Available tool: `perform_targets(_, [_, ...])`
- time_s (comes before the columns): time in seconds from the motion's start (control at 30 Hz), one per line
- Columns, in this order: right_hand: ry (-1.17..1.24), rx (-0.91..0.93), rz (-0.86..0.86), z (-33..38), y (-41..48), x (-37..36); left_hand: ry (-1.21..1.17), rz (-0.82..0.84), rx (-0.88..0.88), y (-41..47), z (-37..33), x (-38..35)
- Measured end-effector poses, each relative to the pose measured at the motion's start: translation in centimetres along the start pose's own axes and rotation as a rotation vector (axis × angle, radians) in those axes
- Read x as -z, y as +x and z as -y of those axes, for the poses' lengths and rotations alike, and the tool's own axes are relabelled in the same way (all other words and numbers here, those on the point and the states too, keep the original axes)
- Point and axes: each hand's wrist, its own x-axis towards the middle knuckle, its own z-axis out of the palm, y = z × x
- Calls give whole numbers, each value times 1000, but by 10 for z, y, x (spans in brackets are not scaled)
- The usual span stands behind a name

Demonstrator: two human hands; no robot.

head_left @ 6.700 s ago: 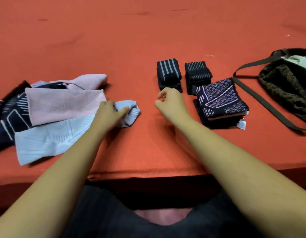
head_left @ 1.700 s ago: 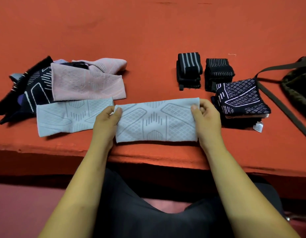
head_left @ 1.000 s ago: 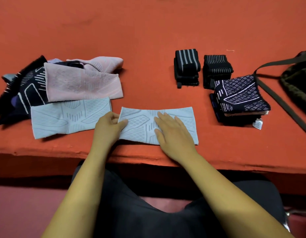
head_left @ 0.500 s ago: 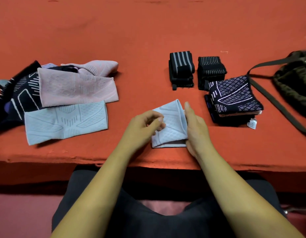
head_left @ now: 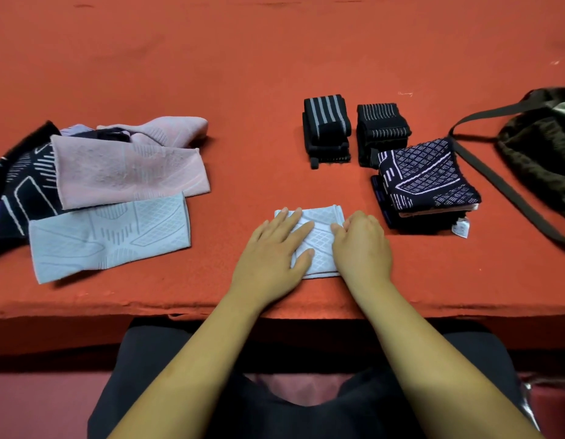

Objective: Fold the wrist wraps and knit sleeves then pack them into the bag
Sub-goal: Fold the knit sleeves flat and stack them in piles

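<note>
Knit sleeve (head_left: 320,247), lately spread long, is now folded; my left grip (head_left: 271,248) and right grip (head_left: 362,248) press it flat-fingered; stacking comes next.

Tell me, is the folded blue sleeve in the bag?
No, the folded sleeve lies on the red table, apart from the bag.

We see a matt, felt-like red tabletop (head_left: 275,74), patterned knit cloth sleeves (head_left: 110,236), ribbed elastic wrist wraps (head_left: 327,122) and a fuzzy cloth bag (head_left: 541,153).
</note>
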Motion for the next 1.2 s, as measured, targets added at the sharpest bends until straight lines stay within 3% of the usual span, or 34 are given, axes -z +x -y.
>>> perform_targets(0.13, [-79, -34, 15, 10, -1, -1, 10, 3, 0, 0, 2, -2])
perform_targets(0.27, [150, -131, 83, 9, 15, 0, 0, 2, -5, 0, 3, -3])
perform_targets(0.4, [309, 66, 99, 14, 15, 8, -87, -39, 2, 0, 2, 0])
perform_targets(0.47, [399, 204, 28, 18, 10, 16, -310, -53, 81, 1, 2, 6])
perform_targets(0.63, [572, 289, -117, 13, 16, 45, -1248, -182, 178, 12, -21, 28])
perform_targets(0.7, [515, 294, -192, 6, 27, 62, -1408, -192, 187, 24, -37, 30])
perform_targets(0.77, [427, 278, -261, -5, 43, 81, -1389, -215, 174, 41, -55, 32])
perform_targets(0.93, [220, 200, -359, -43, 93, 125, -1068, -200, 113, 99, -106, 43])
perform_targets(1.2, [261, 41, -331, -95, 124, 126, -741, -75, 171, 162, -134, 11])
